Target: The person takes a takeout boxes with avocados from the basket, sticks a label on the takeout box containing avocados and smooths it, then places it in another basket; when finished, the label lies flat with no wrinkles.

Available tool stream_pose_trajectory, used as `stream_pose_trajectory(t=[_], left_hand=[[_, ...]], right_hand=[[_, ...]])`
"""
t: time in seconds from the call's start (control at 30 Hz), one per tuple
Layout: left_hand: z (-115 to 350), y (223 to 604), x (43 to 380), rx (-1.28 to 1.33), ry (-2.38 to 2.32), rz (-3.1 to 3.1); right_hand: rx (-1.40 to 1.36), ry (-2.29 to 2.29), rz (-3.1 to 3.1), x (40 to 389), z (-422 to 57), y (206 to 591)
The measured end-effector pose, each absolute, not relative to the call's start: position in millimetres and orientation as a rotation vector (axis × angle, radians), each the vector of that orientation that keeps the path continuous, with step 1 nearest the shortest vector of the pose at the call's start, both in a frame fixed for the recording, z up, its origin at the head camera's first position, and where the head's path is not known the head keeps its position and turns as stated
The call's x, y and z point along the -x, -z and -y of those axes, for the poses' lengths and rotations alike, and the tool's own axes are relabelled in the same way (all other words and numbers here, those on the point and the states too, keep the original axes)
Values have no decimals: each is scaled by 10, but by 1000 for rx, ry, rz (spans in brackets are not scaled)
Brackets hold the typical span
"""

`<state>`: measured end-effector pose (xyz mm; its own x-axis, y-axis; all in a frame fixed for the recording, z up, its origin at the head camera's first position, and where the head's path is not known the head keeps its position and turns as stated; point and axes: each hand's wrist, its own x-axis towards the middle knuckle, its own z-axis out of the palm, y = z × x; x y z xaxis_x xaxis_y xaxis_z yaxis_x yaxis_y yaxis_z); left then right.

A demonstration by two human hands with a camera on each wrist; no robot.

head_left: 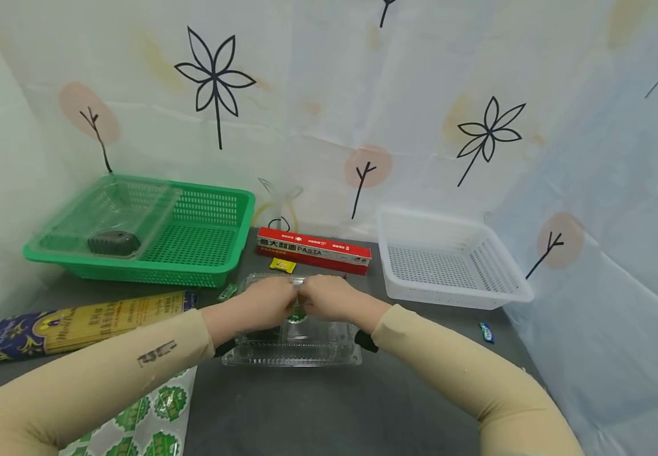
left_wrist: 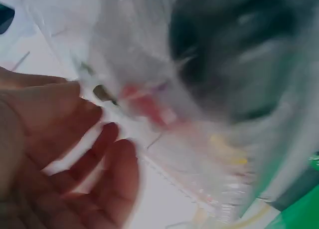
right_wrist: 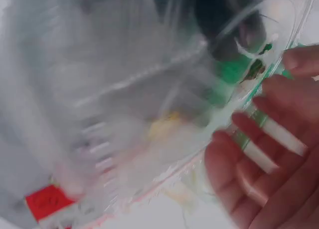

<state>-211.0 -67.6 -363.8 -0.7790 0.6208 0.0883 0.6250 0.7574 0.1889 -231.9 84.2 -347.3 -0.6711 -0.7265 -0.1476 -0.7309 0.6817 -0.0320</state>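
A clear plastic clamshell box [head_left: 317,351] sits on the table in front of the person. Over its top, my left hand [head_left: 268,301] and right hand [head_left: 329,297] meet, with the fingertips bent down toward the lid. Just below them shows a round green sticker [head_left: 297,315], partly covered by the fingers. In the left wrist view my left hand [left_wrist: 75,154] has its fingers loosely bent beside the clear plastic. My right hand [right_wrist: 279,144] lies likewise along the lid in its own view, fingers slightly spread, near a green-and-brown patch of the sticker [right_wrist: 254,71].
A sheet of green stickers [head_left: 135,418] and a pasta bag [head_left: 112,320] lie left. Behind stand a green basket [head_left: 203,237] holding a clear container [head_left: 118,202], a red pasta box [head_left: 314,250] and a white basket [head_left: 437,272]. Small packets [head_left: 282,265] lie about.
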Motion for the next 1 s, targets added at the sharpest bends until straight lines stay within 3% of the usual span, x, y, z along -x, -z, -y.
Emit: stream_pose_trajectory(t=[0.17, 0.43, 0.6, 0.8, 1.0], left_hand=[[835, 3759, 1882, 1343, 66, 2720], [1083, 3841, 1713, 1229, 89, 2730], [1301, 3760, 1557, 1036, 633, 2773], [1508, 3772, 1276, 486, 1390, 2584], [1480, 3980, 1155, 74, 1696, 2617]], right_hand=[[1690, -304, -2604, 2218, -1052, 3556], [1602, -138, -2682, 2182, -1353, 3602], [1294, 450, -2776, 2113, -1537, 3591], [613, 1380, -2686, 1973, -1674, 3701], [139, 1624, -2570, 1963, -1693, 3924]])
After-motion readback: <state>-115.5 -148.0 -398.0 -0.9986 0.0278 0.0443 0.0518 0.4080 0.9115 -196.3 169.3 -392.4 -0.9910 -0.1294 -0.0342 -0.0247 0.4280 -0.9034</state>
